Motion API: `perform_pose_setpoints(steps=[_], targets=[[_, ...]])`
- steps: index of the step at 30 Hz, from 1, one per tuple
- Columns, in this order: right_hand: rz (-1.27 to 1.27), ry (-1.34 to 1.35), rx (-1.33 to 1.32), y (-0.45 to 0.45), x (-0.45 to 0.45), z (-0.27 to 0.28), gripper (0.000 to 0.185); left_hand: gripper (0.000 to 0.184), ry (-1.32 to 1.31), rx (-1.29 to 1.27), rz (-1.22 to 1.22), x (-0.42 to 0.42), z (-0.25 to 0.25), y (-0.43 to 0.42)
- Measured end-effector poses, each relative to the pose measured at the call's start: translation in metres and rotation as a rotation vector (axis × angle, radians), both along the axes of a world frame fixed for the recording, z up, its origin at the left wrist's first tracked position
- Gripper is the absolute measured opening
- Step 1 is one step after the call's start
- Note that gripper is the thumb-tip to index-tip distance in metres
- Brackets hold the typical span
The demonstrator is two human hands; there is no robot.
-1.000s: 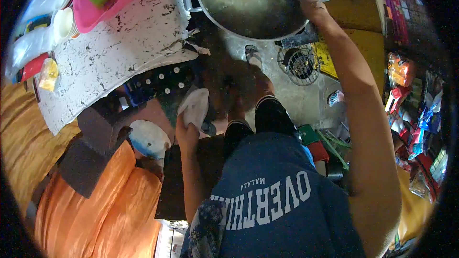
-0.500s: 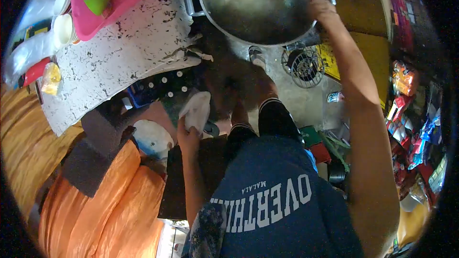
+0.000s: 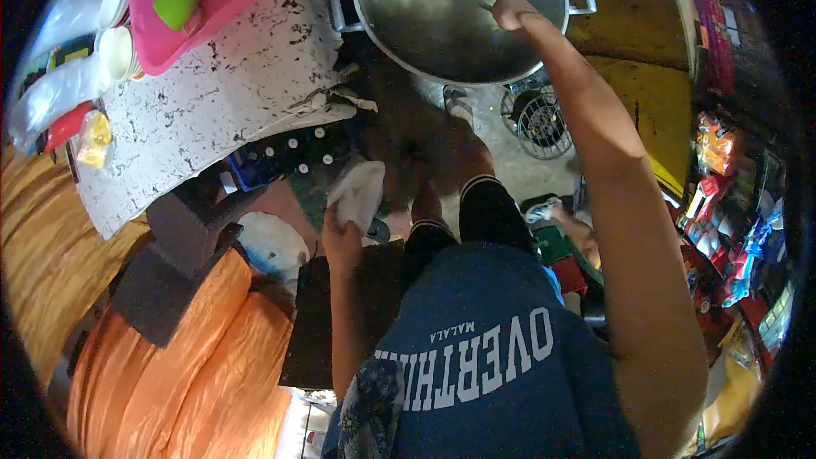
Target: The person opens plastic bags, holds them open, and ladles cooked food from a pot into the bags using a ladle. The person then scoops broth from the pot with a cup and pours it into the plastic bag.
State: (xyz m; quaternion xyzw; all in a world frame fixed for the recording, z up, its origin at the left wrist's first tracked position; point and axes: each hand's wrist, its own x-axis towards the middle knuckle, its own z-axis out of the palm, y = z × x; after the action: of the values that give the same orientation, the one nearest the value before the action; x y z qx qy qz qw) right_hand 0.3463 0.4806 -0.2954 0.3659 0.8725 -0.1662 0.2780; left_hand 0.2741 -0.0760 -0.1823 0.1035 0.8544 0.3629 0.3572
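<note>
A large metal pot [image 3: 387, 44] holds cloudy, pale liquid with lumps in it. Over its right side, my right hand [image 3: 517, 14] is closed around a utensil whose thin dark end [image 3: 486, 7] pokes out toward the liquid; its kind and the rest of it are hidden. Lower down, left of my knees, my left hand [image 3: 342, 242] grips the near end of a limp-looking white thing [image 3: 359, 193]. Whether that is cloth or plastic, I cannot tell.
A pink basin [image 3: 229, 0] with a green cup [image 3: 175, 7] stands on the worn white tabletop [image 3: 204, 93] at left. A round wire-guarded object [image 3: 544, 123] sits on the floor below the pot. Another person's foot [image 3: 544, 211] shows right of my legs.
My right hand has moved left from near the pot's right rim to over the liquid. The white thing in my left hand shifted slightly right. Another person's foot has appeared at right.
</note>
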Motion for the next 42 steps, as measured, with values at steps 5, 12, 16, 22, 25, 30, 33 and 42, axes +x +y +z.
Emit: perform_pose_setpoints(steps=[5, 12, 16, 22, 25, 30, 33, 42], targets=[[0.738, 0.531, 0.045, 0.012, 0.060, -0.009, 0.021, 0.055, 0.003, -0.003, 0.013, 0.008, 0.017, 0.004], [-0.836, 0.223, -0.768, -0.023, 0.043, 0.057, 0.016, 0.055, -0.066, -0.007, 0.035, 0.009, 0.022, 0.008], [-0.955, 0.206, -0.750, -0.020, 0.040, 0.058, 0.019, 0.055, 0.018, 0.056, 0.025, 0.012, 0.012, 0.002], [0.537, 0.223, -0.114, -0.002, 0.055, 0.040, 0.021, 0.054, -0.064, 0.020, 0.118, 0.020, 0.002, -0.008], [0.757, 0.080, 0.131, -0.004, 0.046, 0.039, 0.025, 0.051, -0.103, 0.089, 0.156, 0.027, 0.001, -0.011], [0.771, 0.014, 0.252, -0.004, 0.043, 0.006, 0.012, 0.048, 0.120, 0.038, 0.003, 0.022, 0.021, 0.006], [0.804, 0.280, 0.235, 0.040, 0.066, -0.095, 0.010, 0.047, 0.255, 0.007, -0.082, 0.017, 0.041, 0.026], [0.282, 0.249, 0.007, -0.004, 0.014, -0.021, 0.011, 0.046, 0.118, -0.039, 0.011, 0.012, 0.053, 0.051]])
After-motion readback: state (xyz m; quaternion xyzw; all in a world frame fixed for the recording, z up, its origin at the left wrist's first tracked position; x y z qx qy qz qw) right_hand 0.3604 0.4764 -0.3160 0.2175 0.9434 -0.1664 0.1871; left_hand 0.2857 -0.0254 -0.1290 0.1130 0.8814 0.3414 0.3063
